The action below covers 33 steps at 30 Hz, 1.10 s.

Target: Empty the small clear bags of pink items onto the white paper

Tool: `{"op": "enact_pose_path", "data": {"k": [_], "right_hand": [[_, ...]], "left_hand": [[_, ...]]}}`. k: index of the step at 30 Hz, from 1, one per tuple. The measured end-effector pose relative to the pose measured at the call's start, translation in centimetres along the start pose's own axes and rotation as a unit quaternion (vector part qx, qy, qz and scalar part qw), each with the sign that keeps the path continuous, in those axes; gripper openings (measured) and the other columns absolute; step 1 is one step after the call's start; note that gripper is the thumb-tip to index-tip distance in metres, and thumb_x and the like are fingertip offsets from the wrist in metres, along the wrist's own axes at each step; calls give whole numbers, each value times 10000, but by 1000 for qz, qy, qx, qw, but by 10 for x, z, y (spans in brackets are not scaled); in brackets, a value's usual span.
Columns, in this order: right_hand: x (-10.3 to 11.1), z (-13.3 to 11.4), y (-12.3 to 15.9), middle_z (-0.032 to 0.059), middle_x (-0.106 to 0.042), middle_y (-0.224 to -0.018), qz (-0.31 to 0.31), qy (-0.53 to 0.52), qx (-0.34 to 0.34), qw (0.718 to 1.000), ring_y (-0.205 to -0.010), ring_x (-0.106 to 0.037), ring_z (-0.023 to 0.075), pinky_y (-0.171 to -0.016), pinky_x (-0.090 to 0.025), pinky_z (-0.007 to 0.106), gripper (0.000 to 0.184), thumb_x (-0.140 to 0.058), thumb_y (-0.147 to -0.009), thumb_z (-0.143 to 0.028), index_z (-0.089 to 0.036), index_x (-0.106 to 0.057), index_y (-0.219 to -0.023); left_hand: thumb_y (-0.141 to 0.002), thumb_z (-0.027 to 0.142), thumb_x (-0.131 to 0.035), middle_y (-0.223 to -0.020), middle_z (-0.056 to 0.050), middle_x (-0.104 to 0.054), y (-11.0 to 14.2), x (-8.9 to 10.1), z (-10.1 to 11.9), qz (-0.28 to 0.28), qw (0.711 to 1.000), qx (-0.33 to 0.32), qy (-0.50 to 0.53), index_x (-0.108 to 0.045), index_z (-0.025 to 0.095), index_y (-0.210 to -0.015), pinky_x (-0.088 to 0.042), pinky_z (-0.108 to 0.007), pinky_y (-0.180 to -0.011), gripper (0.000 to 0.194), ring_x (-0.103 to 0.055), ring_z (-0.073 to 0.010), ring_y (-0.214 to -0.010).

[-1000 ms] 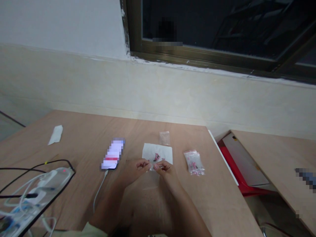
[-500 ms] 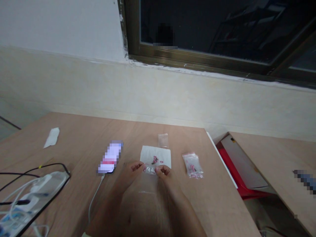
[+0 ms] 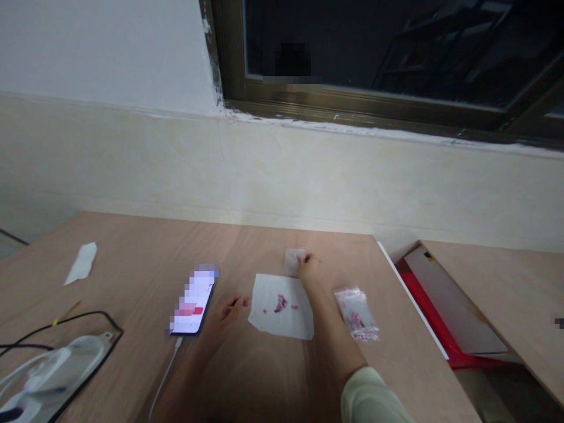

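Observation:
My right hand (image 3: 310, 267) reaches past the paper, its fingers pinched at the right side of a small clear plastic bag (image 3: 291, 262) lying on the table. Left of the white paper (image 3: 264, 323), my left hand (image 3: 233, 308) hovers low with curled fingers; whatever they may hold does not show. Several small pink pieces (image 3: 281, 303) lie on the paper, mostly clustered in the middle, with single ones to either side. Right of my right forearm sits a stack of clear bags (image 3: 356, 311) with pink pieces inside.
A lit phone (image 3: 191, 302) with a white charging cable lies left of my left hand. Farther left are a white power strip (image 3: 66, 376) with cables and a folded tissue (image 3: 81, 263). Beyond the table's right edge stands a red container (image 3: 434, 326).
My hands have parted from the clear plastic they held together over the paper. My right hand moved forward to the bag at the back; my left drew slightly left. The paper is now uncovered.

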State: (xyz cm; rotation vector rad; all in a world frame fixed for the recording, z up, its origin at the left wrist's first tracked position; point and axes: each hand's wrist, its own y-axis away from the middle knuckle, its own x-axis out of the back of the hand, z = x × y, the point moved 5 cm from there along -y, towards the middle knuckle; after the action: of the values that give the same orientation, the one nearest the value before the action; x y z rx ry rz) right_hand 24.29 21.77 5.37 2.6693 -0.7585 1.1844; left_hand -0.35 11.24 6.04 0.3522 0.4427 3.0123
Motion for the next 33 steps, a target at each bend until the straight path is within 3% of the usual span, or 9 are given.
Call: {"op": "enact_pose_path", "data": {"k": [3,6,11,17,21,24,27,30,33], "right_hand": [[23,8,17,201,-585,-974,56,94,-3,994,-933,-509,294,-748,-346,352,310,-501,-748,-273,-78,-577,-976],[57,28,52,184,-537,-1065,122,219,-4,968,-987,-462,318,-775,-316,381,366,-500,-741,-276,-106,-544,-1062],[81,80,97,169,-577,-1049,88,315,10,945,-912,-508,285,-795,-293,393,313,-423,-773,-201,-87,-587,-1014],[92,102,108,100,-672,-887,91,208,57,972,-803,-577,222,-917,-234,416,323,-353,-802,-191,-136,-663,-870],[114,92,111,130,-676,-809,116,120,50,985,-761,-587,239,-936,-222,471,357,-347,-796,-257,-108,-669,-835],[132,75,118,145,-666,-857,141,-23,48,989,-812,-585,250,-906,-292,461,358,-396,-785,-344,-110,-657,-857],[126,54,126,121,-658,-875,46,-222,27,974,-826,-580,237,-778,-415,394,331,-499,-737,-424,-144,-646,-834],[93,30,138,84,-655,-756,-151,-378,-21,913,-706,-582,205,-614,-457,332,330,-591,-664,-466,-154,-640,-757],[65,15,148,56,-636,-699,-261,-431,-50,862,-663,-571,177,-581,-445,297,313,-615,-649,-454,-153,-626,-735]], "left_hand": [[-706,426,-467,-710,-33,-639,-1,4,0,16,1000,4,-15,-592,184,-761,-457,-302,-592,278,-584,-191,-656],[-696,412,-471,-743,-38,-649,1,5,3,21,999,-10,-35,-594,187,-727,-457,-297,-623,258,-586,-190,-681],[-723,410,-435,-765,-36,-649,11,-3,6,-17,998,-3,-52,-598,187,-756,-455,-293,-647,278,-591,-202,-745],[-738,421,-436,-814,-38,-653,25,-8,2,-23,996,-12,-83,-616,176,-824,-452,-311,-696,316,-589,-212,-794],[-734,408,-458,-797,-31,-655,32,-7,-1,-11,997,-24,-73,-623,181,-816,-457,-301,-688,292,-593,-210,-785],[-725,389,-504,-850,-49,-666,35,-11,-1,-32,997,-46,-52,-631,182,-859,-462,-296,-696,276,-594,-213,-801],[-720,365,-534,-1021,-71,-639,35,-20,10,-44,992,-95,-65,-617,191,-971,-458,-299,-744,317,-588,-202,-842],[-727,365,-539,-1145,-61,-585,35,-36,27,-100,981,-147,-83,-589,227,-1057,-458,-276,-740,362,-559,-203,-952],[-755,358,-511,-948,-55,-653,34,-44,36,-140,969,-170,-109,-652,200,-900,-448,-273,-732,256,-576,-192,-874]]}}
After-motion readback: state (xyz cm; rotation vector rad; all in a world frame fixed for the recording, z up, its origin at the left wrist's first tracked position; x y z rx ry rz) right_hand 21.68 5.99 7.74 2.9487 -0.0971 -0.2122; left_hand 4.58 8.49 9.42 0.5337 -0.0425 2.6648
